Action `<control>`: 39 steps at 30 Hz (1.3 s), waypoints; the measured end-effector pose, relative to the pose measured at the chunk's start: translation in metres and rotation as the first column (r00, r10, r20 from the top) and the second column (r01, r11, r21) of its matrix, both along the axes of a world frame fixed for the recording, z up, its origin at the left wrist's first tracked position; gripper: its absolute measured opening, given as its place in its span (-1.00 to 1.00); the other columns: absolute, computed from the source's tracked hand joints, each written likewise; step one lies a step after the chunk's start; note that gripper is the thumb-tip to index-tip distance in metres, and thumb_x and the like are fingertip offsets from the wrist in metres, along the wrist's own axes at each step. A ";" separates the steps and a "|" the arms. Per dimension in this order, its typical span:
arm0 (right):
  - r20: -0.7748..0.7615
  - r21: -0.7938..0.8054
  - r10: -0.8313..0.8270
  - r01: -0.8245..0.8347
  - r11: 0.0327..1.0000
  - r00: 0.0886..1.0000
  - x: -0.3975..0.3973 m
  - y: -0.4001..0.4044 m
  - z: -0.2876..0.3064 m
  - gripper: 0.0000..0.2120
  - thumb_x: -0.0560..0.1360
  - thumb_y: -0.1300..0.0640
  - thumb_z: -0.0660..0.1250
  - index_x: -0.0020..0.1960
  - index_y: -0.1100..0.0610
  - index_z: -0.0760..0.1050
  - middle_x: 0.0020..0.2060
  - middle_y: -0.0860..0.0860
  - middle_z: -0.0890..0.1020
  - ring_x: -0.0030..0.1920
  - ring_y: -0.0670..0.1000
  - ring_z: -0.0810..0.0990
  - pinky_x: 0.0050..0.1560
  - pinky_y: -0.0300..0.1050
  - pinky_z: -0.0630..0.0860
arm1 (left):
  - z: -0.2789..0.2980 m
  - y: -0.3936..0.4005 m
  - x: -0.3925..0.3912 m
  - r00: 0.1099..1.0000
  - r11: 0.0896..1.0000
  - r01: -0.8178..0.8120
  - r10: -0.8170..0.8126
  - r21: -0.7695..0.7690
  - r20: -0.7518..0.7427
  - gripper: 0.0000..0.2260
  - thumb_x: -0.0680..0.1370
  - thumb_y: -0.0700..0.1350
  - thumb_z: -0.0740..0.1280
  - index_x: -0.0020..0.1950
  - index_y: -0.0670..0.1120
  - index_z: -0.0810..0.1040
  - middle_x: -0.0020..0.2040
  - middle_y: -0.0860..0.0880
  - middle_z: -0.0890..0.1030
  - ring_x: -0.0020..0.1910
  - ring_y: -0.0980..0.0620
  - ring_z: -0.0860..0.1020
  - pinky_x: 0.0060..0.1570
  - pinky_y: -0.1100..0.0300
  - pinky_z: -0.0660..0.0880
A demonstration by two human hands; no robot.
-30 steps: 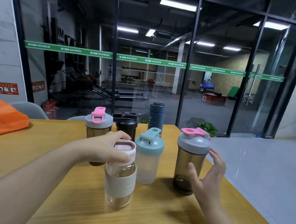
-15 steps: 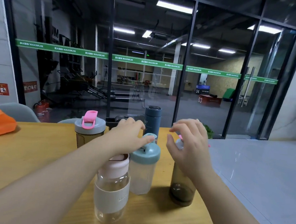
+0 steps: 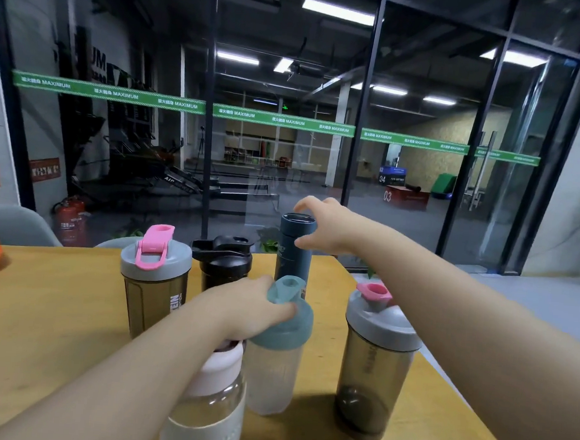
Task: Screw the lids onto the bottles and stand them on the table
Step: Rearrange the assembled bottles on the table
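Now left hand point(image 3: 241, 305) grips teal lid point(image 3: 287, 314); right hand point(image 3: 322, 227) seemingly open around blue bottle point(image 3: 295, 247).

Dim ceiling-strip light, glass reflections, wide-angle edge bending, slight motion blur.

Left hand point(image 3: 245, 306) hides pink-lidded bottle point(image 3: 211, 396) top (base cut off); fingers blurred.

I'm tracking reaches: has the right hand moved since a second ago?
Yes. The right hand went from beside the pink-spouted bottle to the far dark blue flask, fingers spread around its top.
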State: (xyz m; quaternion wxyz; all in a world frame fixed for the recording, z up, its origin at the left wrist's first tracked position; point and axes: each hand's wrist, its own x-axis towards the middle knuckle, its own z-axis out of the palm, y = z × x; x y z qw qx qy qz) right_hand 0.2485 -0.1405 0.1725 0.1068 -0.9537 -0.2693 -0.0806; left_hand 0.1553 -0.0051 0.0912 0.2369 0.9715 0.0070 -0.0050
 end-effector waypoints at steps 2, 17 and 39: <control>-0.060 -0.023 -0.014 0.013 1.000 0.998 0.011 0.008 0.004 -0.35 0.50 -0.06 0.33 0.49 -0.10 0.09 0.40 0.15 0.26 0.24 0.20 0.43 0.12 0.00 0.40 | 0.000 -0.001 0.000 1.000 1.000 0.000 0.000 0.004 0.009 -0.63 0.49 0.28 0.16 0.10 0.04 0.41 -0.01 0.01 0.56 -0.05 0.00 0.55 0.01 0.03 0.49; -0.065 -0.074 0.026 -0.031 0.997 0.998 0.052 0.031 0.003 -0.56 0.56 0.05 0.27 0.42 -0.03 0.30 0.42 0.04 0.33 0.32 0.13 0.40 0.14 -0.05 0.46 | 0.001 -0.002 -0.002 1.000 0.998 -0.020 0.019 0.058 0.023 -0.72 0.47 0.24 0.14 -0.08 0.04 0.33 -0.12 -0.02 0.43 -0.17 -0.03 0.48 -0.25 0.10 0.36; -0.084 -0.081 0.074 -0.081 0.993 0.994 0.007 -0.058 0.007 -0.65 0.55 0.03 0.30 0.32 -0.17 0.39 0.30 -0.07 0.44 0.17 -0.04 0.41 0.12 -0.17 0.28 | 0.005 -0.003 -0.006 0.997 0.996 -0.077 0.076 0.046 0.019 -0.68 0.52 0.11 0.11 0.18 -0.01 0.38 -0.06 -0.04 0.49 -0.12 -0.04 0.48 -0.19 0.08 0.39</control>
